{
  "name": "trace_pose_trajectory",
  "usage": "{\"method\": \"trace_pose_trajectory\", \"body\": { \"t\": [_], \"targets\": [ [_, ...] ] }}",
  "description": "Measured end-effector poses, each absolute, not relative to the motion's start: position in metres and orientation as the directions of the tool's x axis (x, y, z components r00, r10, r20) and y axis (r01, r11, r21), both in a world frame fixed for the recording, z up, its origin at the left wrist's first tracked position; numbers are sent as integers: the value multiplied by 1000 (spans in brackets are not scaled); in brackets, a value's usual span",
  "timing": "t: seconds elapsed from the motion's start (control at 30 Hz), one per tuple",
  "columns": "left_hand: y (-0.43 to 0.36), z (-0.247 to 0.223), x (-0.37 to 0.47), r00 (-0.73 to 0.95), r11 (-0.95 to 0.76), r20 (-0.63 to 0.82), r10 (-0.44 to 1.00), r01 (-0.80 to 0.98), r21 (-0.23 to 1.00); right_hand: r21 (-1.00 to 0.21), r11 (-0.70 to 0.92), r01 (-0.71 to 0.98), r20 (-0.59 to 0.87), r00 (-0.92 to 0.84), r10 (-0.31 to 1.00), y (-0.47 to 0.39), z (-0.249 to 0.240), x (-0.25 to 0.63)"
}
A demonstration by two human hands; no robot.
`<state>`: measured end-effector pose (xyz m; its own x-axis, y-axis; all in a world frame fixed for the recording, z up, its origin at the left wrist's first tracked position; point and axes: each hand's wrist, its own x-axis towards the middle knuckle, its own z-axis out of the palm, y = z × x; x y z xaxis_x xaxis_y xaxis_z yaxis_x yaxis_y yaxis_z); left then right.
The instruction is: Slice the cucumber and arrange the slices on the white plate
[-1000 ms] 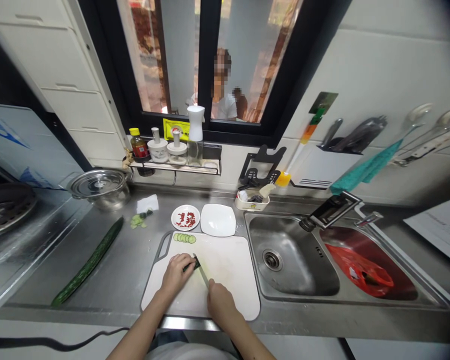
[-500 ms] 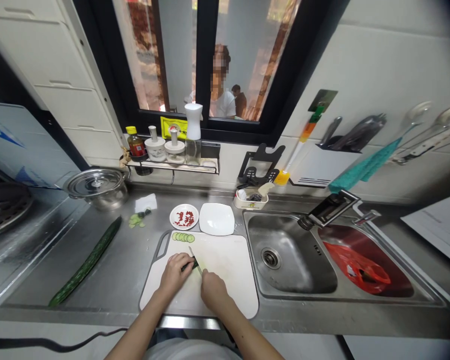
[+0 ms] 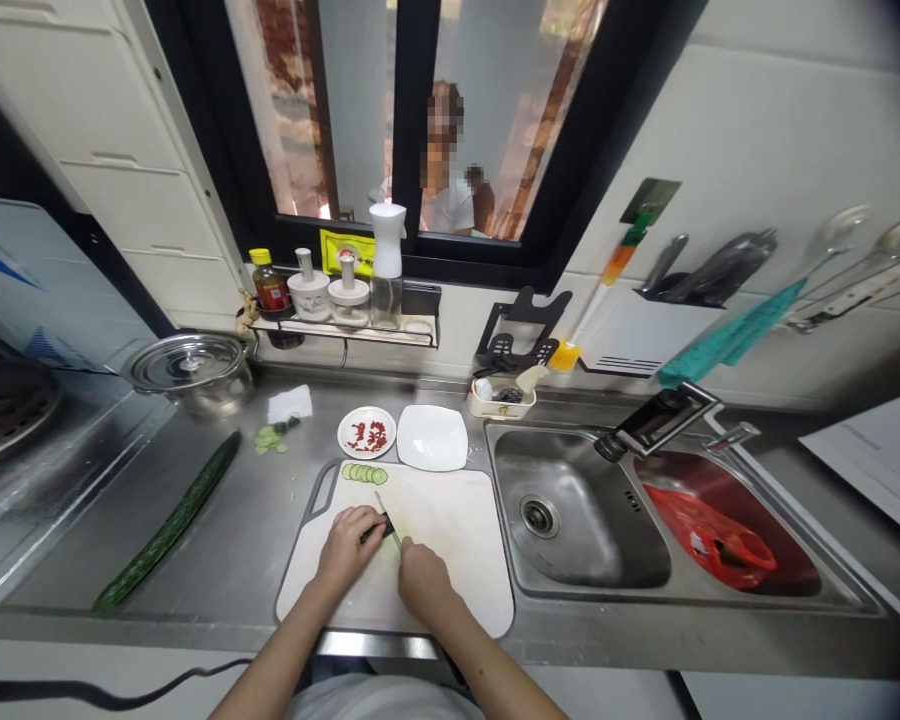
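Observation:
On the white cutting board (image 3: 457,540), my left hand (image 3: 351,545) is closed over a short piece of cucumber (image 3: 376,530), which its fingers mostly cover. My right hand (image 3: 426,578) grips the handle of a knife (image 3: 388,517); the blade points away from me and lies against the cucumber piece. A row of overlapping cucumber slices (image 3: 364,474) lies at the board's far left. Behind the board stand a small plate with chopped red pieces (image 3: 367,433) and a bare white square plate (image 3: 433,437).
A whole cucumber (image 3: 169,525) lies left of the board, near some cucumber scraps (image 3: 271,438) and a lidded steel pot (image 3: 193,372). To the right is a double sink (image 3: 592,590) holding a red plastic bag (image 3: 720,540). A rack of seasonings (image 3: 345,325) hangs behind.
The view has shifted very slightly. Both hands, the knife and the cucumber piece stay in nearly the same place on the board.

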<state>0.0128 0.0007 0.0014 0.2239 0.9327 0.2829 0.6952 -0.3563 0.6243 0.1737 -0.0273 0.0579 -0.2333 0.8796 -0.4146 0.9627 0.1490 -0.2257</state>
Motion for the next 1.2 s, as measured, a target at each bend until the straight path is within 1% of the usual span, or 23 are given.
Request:
{"method": "trace_pose_trajectory", "body": {
  "t": [0.27,0.53,0.8,1.0,1.2],
  "targets": [
    [2,0,12,229,-360,283,932,686,632,-215,132,968,-423,-214,881,-28,52,172],
    [4,-4,11,233,-359,277,932,686,633,-198,125,972,-441,-203,875,-28,61,171],
    [4,-2,10,235,-359,274,933,682,637,-209,107,972,-419,-188,888,-32,54,175],
    [4,-3,10,234,-375,299,925,682,628,-198,88,976,-449,-170,877,-41,64,179],
    [4,-2,10,240,-368,282,929,680,634,-189,93,978,-461,-172,871,-45,68,181]
  ]
}}
